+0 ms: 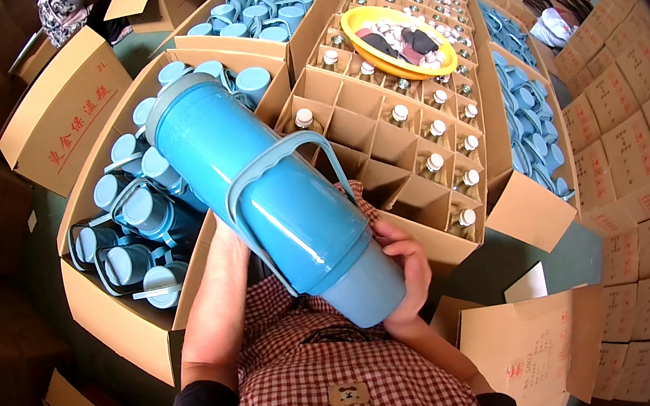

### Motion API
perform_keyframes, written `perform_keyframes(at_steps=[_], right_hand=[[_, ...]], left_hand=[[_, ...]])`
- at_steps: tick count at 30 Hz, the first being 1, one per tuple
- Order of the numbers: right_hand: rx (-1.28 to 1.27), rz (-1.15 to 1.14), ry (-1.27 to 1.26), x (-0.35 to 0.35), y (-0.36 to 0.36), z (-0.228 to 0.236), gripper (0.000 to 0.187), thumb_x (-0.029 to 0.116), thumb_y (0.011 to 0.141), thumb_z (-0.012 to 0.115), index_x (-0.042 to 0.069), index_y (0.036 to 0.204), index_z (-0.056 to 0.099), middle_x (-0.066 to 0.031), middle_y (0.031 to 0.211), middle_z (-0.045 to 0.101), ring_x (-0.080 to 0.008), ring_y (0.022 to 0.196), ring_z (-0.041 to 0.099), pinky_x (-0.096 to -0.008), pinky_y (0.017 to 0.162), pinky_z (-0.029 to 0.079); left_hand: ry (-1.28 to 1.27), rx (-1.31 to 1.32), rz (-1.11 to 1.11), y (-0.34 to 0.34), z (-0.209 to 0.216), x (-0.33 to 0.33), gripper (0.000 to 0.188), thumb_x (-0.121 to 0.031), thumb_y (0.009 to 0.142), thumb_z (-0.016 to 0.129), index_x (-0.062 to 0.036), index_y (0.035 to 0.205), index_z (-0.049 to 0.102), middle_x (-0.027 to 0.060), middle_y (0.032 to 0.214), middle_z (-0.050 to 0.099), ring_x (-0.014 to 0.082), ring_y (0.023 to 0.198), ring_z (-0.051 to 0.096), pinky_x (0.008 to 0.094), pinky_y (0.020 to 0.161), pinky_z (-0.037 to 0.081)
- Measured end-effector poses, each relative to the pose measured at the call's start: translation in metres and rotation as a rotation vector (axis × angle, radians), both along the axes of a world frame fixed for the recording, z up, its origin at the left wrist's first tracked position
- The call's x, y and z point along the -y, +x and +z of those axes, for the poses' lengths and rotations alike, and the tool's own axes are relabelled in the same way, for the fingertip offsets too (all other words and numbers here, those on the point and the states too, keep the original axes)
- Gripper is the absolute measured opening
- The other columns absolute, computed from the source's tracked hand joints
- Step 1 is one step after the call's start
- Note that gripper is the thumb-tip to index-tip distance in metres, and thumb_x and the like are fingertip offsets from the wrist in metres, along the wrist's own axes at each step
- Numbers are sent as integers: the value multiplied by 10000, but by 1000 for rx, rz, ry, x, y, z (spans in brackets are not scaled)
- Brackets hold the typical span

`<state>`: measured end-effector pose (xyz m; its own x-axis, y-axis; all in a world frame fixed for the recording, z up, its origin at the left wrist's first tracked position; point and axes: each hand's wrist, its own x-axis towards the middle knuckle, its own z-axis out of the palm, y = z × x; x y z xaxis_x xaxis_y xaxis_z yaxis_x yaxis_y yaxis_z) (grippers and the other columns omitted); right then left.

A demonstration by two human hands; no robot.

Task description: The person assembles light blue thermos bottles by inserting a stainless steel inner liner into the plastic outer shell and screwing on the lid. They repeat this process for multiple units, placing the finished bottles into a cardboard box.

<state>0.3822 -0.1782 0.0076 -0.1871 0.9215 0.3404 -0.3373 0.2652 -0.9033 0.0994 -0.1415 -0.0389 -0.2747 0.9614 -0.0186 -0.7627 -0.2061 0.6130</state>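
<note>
A shiny blue thermos flask (284,209) lies slanted across the middle, in front of me, its grey rimmed end (179,99) up and away to the left. Its pale blue-grey cup lid (365,288) points down toward me. A ribbed carrying handle (272,160) stands out from the upper side. My right hand (409,270) is closed round the cup lid's right side. From below, my left hand (228,241) supports the flask's body, which hides its fingers. Beneath and left of the flask, an open carton (119,318) holds several similar blue flasks (145,209).
Right of the flask, a partitioned carton (441,249) holds white-capped glass bottles (434,161); a yellow basin (452,66) of small pieces rests on top. Further right, a carton holds blue handles (526,114). Stacked cartons (628,149) line the right side. An open carton (523,350) sits lower right.
</note>
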Motion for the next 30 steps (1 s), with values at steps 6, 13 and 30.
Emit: perform_keyframes(at_steps=[6,13,30], right_hand=[[668,122,383,10,3,-21,393,258,867,569,-23,1141,553,-228,1314,504,-398,1252,425,-465,1049,319],[395,-206,207,-80,37,31,349,250,918,552,-39,1108,593,-188,1275,557,-268,1203,508,-408,1044,353],[301,307,524,-171,-97,119,753,656,912,301,74,1352,485,-129,1349,518,-365,1287,425,-480,1100,243]], left_hand=[[-25,52,-167,-43,-11,0,285,-187,973,439,5,1122,589,129,1018,650,233,870,650,337,723,566],[-169,-192,-118,35,-8,-20,291,-169,997,425,-9,1210,542,116,1071,624,203,925,632,319,764,562],[-2,25,-204,45,6,-54,712,-420,803,638,2,1333,417,161,1308,504,283,1173,522,423,960,442]])
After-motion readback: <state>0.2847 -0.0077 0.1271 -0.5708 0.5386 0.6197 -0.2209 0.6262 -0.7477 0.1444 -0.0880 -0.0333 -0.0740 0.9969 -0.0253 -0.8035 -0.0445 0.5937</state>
